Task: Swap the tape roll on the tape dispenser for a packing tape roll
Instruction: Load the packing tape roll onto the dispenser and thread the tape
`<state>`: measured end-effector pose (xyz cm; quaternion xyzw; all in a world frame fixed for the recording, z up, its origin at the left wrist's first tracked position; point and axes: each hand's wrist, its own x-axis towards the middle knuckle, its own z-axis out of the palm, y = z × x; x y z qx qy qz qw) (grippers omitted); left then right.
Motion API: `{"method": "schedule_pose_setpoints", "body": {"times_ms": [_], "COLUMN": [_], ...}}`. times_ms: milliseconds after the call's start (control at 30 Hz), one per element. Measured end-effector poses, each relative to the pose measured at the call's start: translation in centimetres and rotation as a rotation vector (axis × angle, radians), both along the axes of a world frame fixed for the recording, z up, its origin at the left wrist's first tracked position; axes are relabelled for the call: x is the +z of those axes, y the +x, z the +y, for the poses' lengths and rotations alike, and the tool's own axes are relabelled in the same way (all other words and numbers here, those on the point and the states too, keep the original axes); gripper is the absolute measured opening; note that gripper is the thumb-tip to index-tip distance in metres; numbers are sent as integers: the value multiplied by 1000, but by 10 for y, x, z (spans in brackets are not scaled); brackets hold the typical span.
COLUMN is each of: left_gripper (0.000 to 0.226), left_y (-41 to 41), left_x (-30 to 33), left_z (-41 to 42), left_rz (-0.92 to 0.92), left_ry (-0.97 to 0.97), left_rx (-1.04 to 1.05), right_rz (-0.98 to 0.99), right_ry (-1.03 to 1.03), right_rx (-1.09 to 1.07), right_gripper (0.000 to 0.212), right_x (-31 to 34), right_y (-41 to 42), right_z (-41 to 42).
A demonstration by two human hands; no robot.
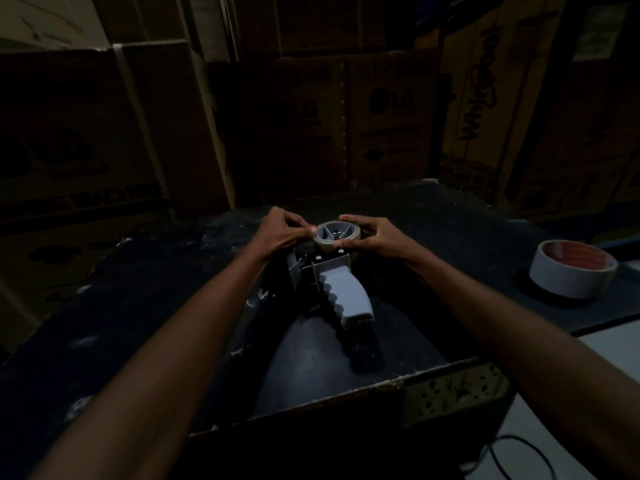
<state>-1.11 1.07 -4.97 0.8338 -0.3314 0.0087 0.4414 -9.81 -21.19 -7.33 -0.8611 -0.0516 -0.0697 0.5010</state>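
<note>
At the far middle of the tabletop: the tape dispenser [332,282] lies on its side with the spindle facing up, which leaves the roll free to be lifted straight off.

Roll on the spindle: a thin, nearly spent tape roll [337,237] sits round the grey hub at the dispenser's far end; it has not visibly risen off the hub.

Left hand [280,233]: it pinches the left edge of the roll with curled fingertips, closed on it; judged, this side is held so the pull stays even.

Right hand [374,237]: it grips the right edge of the same roll, thumb near and fingers curled over the far rim. Two opposed grips suggest a snug fit that needs a level lift or a wiggle.

Handle: the grey ribbed handle [349,299] points toward the near edge and lies flat, with neither hand holding it, so the body's own weight is all that steadies it.

Packing tape roll [573,273]: a full, pale roll lies flat at the right of the tabletop, well apart from the dispenser, seemingly parked within reach for the swap.

Tabletop [138,289]: dark and scuffed, with a frayed near edge.

Surroundings: stacked cardboard boxes [346,123] stand along the far side in dim light.
</note>
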Motion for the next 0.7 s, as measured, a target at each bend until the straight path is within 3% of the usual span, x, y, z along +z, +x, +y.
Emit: {"method": "schedule_pose_setpoints", "body": {"times_ms": [367,567,633,700], "left_gripper": [16,26,21,24], "left_y": [-8,-24,-22,-20], "left_x": [1,4,7,11], "left_z": [-3,7,15,23], "left_rz": [-91,-65,-54,-15], "left_ry": [64,-78,-26,79], "left_rx": [93,146,120,58], "right_rz": [-11,25,41,53], "right_ry": [34,93,124,151], "right_rx": [-17,-23,-18,-22], "right_gripper": [71,81,93,91], "right_x": [-2,-1,0,1], "right_y": [-1,1,1,-2], "right_z": [2,1,0,1]}}
